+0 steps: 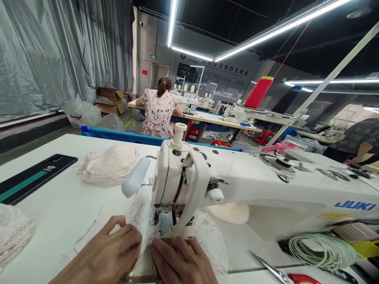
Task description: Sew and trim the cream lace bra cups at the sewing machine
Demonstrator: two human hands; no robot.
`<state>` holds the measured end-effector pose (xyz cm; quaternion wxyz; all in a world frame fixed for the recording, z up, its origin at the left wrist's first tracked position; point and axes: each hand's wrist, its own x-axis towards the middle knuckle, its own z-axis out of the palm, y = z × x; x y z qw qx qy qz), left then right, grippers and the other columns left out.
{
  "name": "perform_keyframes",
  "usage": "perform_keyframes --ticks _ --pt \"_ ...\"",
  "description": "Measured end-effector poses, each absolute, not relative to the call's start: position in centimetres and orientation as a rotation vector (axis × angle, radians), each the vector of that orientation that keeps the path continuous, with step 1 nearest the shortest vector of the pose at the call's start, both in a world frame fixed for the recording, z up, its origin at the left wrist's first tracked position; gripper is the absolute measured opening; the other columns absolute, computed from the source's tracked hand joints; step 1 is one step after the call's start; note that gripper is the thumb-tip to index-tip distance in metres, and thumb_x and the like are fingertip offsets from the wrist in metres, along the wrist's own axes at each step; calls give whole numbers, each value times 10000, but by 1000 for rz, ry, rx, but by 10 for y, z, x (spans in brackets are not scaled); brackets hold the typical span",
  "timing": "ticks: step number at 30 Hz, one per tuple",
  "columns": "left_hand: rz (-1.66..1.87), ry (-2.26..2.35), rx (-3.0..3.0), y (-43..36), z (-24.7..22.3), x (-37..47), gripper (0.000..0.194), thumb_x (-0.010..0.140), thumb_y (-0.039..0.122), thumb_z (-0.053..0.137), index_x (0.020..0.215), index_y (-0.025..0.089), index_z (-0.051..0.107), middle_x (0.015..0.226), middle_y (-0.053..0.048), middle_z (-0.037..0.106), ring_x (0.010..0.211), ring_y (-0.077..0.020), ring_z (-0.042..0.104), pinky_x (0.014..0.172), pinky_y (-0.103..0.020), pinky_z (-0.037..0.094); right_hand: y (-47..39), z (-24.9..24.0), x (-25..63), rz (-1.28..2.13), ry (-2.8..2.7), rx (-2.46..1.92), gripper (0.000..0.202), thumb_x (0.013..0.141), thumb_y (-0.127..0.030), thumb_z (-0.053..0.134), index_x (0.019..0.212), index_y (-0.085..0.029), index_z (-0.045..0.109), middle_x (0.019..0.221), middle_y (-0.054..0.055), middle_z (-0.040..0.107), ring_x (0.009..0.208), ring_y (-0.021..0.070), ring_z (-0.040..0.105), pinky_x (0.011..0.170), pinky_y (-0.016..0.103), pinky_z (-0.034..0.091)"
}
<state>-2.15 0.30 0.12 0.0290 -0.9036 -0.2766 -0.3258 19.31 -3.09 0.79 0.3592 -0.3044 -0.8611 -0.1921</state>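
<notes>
A white JUKI sewing machine (254, 183) stands before me, with white lace fabric (139, 211) running under its needle area. Left of the presser foot, my left hand (115, 248) has its fingers curled and pinched on the lace. My right hand (182, 260) is close in front of the foot, its bent fingers pressed together on the same fabric, which spreads out on its right side. The hands and machine head hide the stitching spot. Behind the needle area lies a smooth cream-coloured pad (231, 213), partly covered by the machine.
Lace cups (112, 163) and a black phone (38, 173) lie at left. Scissors (272, 270) and a coil of pale green cord (322, 248) are at right. Small tools (276, 165) rest on the machine. A red thread cone (259, 92) stands behind; co-workers sit farther off.
</notes>
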Motion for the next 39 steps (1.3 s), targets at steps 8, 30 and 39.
perform_keyframes --ticks 8,30,39 --pt "-992 -763 -2745 -3 9 -11 305 885 86 457 606 208 480 649 68 555 590 -111 518 793 -318 316 -31 13 189 -541 -2156 -759 421 1020 -339 356 789 -166 662 877 -29 713 658 130 511 557 304 281" --pt "-865 -725 -2657 -5 -7 -9 307 911 75 392 800 236 629 970 4 668 885 -162 569 940 -332 354 -33 13 185 -561 -2107 -853 327 990 -171 403 769 -188 644 788 -50 689 603 110 514 555 304 260" --pt "-923 -735 -2741 -3 6 -5 358 857 -11 346 789 218 613 870 11 677 775 -146 575 884 -318 352 -33 20 194 -485 -2193 -911 485 1028 -422 255 948 -148 647 752 5 681 593 134 554 612 328 339"
